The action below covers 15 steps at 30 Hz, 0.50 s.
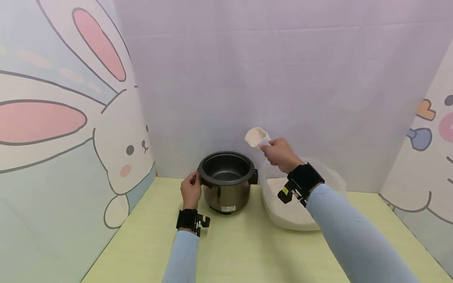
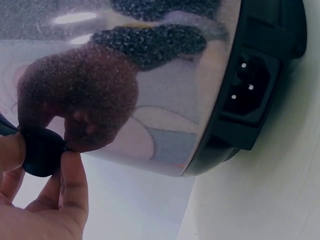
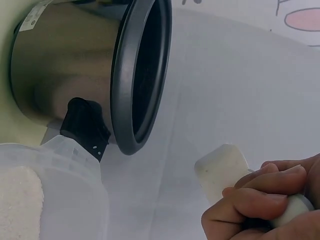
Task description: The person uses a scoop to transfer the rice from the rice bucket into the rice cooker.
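Note:
A rice cooker (image 1: 226, 196) with a dark inner pot stands lidless on the table. My left hand (image 1: 191, 191) pinches its black side handle (image 2: 42, 152) between thumb and fingers. Up and to the right of the pot, my right hand (image 1: 279, 153) grips the handle of a white scoop (image 1: 256, 138) filled with what looks like rice. In the right wrist view the scoop (image 3: 222, 172) is apart from the cooker's rim (image 3: 125, 85). Below the right hand sits a translucent tub (image 1: 301, 218) holding more of the white grain (image 3: 20, 200).
The pale yellow-green tabletop (image 1: 226, 251) extends in front of the cooker and tub. A plain light curtain (image 1: 219, 78) hangs close behind them. Rabbit-printed panels (image 1: 116, 165) flank the left side, with another cartoon panel (image 1: 424, 165) on the right.

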Each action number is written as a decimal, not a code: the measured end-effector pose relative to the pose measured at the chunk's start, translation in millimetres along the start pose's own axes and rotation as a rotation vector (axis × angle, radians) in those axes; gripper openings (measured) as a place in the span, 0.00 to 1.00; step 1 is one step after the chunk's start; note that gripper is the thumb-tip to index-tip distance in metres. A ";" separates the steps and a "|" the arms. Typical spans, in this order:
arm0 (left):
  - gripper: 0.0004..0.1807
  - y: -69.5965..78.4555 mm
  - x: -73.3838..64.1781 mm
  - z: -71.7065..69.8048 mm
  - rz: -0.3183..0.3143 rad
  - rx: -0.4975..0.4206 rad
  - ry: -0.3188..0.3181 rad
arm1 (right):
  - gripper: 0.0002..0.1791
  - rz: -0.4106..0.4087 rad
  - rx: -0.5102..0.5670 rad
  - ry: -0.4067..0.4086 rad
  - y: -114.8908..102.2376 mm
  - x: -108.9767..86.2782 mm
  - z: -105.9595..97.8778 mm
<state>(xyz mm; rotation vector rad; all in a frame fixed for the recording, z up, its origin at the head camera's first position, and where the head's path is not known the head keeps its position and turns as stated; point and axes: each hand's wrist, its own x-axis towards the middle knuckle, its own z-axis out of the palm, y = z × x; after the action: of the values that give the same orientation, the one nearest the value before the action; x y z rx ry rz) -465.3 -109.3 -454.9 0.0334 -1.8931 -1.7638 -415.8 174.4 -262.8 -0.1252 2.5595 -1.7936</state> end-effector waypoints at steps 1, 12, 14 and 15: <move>0.12 0.2 0.2 -0.3 0.003 0.002 0.000 | 0.22 -0.004 -0.022 0.007 0.1 0.9 2.5; 0.12 -3.7 0.2 -14.6 -0.020 -0.001 0.031 | 0.21 -0.080 -0.228 0.020 3.7 12.9 32.1; 0.13 -3.8 0.9 -14.8 -0.022 -0.006 0.026 | 0.21 -0.083 -0.234 0.025 2.8 13.1 34.8; 0.13 -3.8 1.3 -14.3 -0.020 -0.009 0.022 | 0.20 -0.085 -0.238 0.030 2.3 13.1 35.5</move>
<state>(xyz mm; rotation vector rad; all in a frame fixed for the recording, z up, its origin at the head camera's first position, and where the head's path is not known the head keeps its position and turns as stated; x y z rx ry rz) -461.9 -123.4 -458.1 0.0690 -1.8754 -1.7782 -426.9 140.9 -276.7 -0.2140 2.8213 -1.5178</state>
